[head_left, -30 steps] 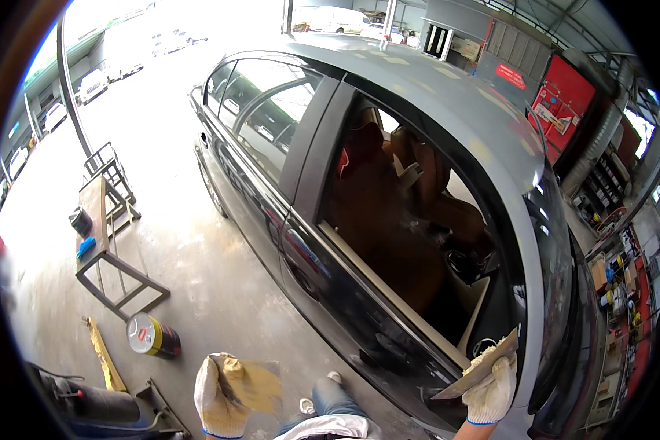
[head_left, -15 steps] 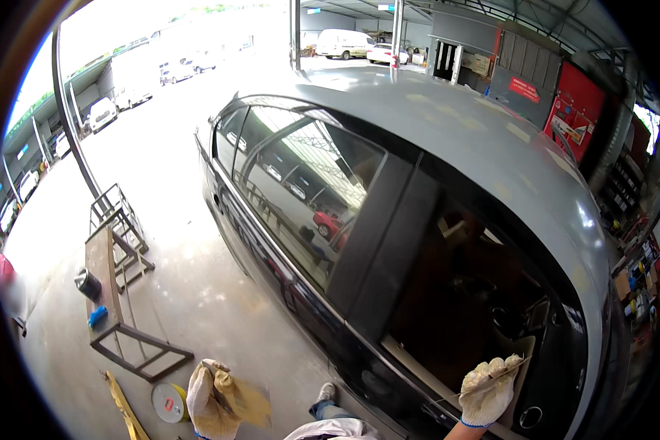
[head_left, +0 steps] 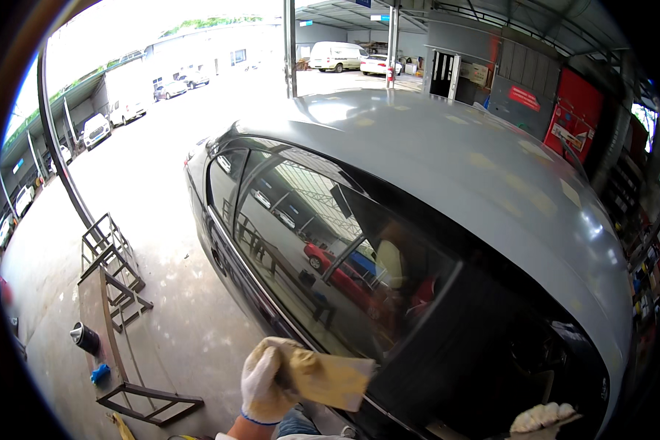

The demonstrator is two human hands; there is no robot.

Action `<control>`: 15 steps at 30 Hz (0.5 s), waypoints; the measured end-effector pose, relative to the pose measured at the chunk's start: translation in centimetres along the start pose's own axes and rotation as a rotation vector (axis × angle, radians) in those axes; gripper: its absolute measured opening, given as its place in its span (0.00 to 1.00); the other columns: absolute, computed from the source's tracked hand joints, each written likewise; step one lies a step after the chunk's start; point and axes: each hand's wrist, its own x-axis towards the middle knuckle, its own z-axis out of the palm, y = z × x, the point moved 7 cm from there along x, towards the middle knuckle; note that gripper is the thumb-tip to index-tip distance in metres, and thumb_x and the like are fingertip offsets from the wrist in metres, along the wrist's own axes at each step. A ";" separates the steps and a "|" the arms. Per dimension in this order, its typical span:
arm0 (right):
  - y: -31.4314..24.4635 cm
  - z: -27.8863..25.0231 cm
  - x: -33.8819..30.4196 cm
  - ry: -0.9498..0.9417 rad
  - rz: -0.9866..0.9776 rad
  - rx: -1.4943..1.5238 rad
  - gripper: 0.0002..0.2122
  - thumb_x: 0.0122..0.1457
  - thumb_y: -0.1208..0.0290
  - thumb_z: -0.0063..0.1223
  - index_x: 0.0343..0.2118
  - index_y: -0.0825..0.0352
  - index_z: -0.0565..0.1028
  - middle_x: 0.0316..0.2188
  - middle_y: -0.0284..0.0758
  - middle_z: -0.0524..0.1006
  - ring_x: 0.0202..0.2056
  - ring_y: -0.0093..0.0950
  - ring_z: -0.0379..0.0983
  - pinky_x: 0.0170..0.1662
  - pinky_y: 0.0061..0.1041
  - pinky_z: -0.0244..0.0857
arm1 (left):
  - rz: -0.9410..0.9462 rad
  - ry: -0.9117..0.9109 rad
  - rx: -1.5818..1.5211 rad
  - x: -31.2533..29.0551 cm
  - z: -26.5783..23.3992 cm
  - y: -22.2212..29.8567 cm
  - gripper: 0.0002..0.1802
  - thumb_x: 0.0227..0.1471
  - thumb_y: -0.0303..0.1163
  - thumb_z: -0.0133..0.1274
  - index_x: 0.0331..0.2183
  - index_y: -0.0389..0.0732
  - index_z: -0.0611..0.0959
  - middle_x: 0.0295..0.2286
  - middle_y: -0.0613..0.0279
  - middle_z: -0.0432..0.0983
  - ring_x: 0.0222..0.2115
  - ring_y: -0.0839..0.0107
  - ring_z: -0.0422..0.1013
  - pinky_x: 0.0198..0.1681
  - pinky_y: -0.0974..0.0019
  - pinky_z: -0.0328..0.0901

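Observation:
My left hand (head_left: pixel 265 383), in a white work glove, grips a tan sheet of sandpaper (head_left: pixel 328 379) and holds it up against the lower edge of the rear side window (head_left: pixel 301 249) of a dark grey car (head_left: pixel 447 169). My right hand (head_left: pixel 541 418), also gloved, shows only partly at the bottom edge. It rests on the sill of the open front window (head_left: pixel 506 352) with a thin tan sheet under it. The rear glass mirrors a red car and a roof frame.
A rusty metal frame rack (head_left: pixel 114 293) stands on the concrete floor to the left, with a dark can (head_left: pixel 85 337) and a blue object (head_left: pixel 100 374) beside it. A steel post (head_left: pixel 62 161) rises at left. Parked cars, a van (head_left: pixel 335 56) and a red wall panel (head_left: pixel 576 121) lie beyond.
My view has swung up and toward the car's rear. My left hand rose with the sandpaper from low beside the door to the rear window's lower edge. My right hand stays on the front window sill.

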 end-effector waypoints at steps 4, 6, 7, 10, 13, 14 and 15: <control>1.9 1.9 -0.5 0.146 -0.258 -0.119 0.14 0.67 0.63 0.34 0.38 0.60 0.75 0.26 0.30 0.69 0.28 0.29 0.61 0.30 0.29 0.59 | -0.097 -0.151 -0.069 7.5 -0.6 1.0 0.14 0.59 0.33 0.46 0.41 0.31 0.73 0.36 0.49 0.76 0.36 0.61 0.75 0.41 0.61 0.71; 3.3 4.7 -0.5 -0.167 -0.310 -0.122 0.14 0.66 0.64 0.36 0.42 0.64 0.74 0.33 0.33 0.73 0.36 0.31 0.65 0.35 0.32 0.63 | -0.055 -0.192 0.053 11.7 -1.1 2.1 0.15 0.60 0.35 0.44 0.41 0.31 0.73 0.36 0.51 0.76 0.36 0.63 0.74 0.40 0.62 0.70; 6.0 6.3 -0.1 -0.116 -0.441 -0.212 0.15 0.65 0.64 0.38 0.43 0.69 0.74 0.37 0.38 0.76 0.38 0.34 0.70 0.40 0.34 0.66 | 0.012 -0.183 0.202 13.6 -1.4 3.3 0.15 0.60 0.36 0.43 0.40 0.32 0.73 0.35 0.53 0.75 0.35 0.65 0.74 0.39 0.64 0.70; 15.8 16.5 2.0 0.199 -0.818 -1.787 0.13 0.62 0.70 0.47 0.33 0.77 0.78 0.32 0.48 0.79 0.31 0.39 0.75 0.38 0.38 0.69 | 0.026 -0.123 0.269 19.2 -3.0 5.6 0.17 0.61 0.36 0.39 0.40 0.31 0.74 0.35 0.55 0.75 0.34 0.70 0.72 0.38 0.68 0.68; 24.1 23.0 5.2 -0.233 -0.900 -1.928 0.08 0.59 0.72 0.53 0.36 0.71 0.77 0.35 0.46 0.77 0.36 0.43 0.74 0.40 0.40 0.70 | -0.087 -0.137 0.236 24.6 -3.1 7.5 0.17 0.62 0.35 0.38 0.40 0.31 0.74 0.34 0.55 0.75 0.31 0.71 0.72 0.33 0.69 0.69; 26.7 24.4 6.2 -0.310 -0.826 -1.983 0.05 0.58 0.74 0.52 0.36 0.66 0.77 0.36 0.43 0.76 0.38 0.41 0.73 0.42 0.40 0.69 | -0.106 -0.131 0.274 26.2 -2.8 8.1 0.17 0.62 0.35 0.38 0.41 0.30 0.74 0.34 0.55 0.75 0.30 0.72 0.72 0.31 0.71 0.69; 29.1 26.3 7.7 -0.361 -0.657 -2.013 0.04 0.57 0.77 0.53 0.34 0.64 0.78 0.36 0.40 0.76 0.39 0.38 0.72 0.44 0.39 0.69 | -0.106 -0.146 0.290 27.4 -3.1 8.5 0.17 0.63 0.35 0.37 0.41 0.30 0.74 0.34 0.55 0.75 0.30 0.72 0.72 0.31 0.72 0.69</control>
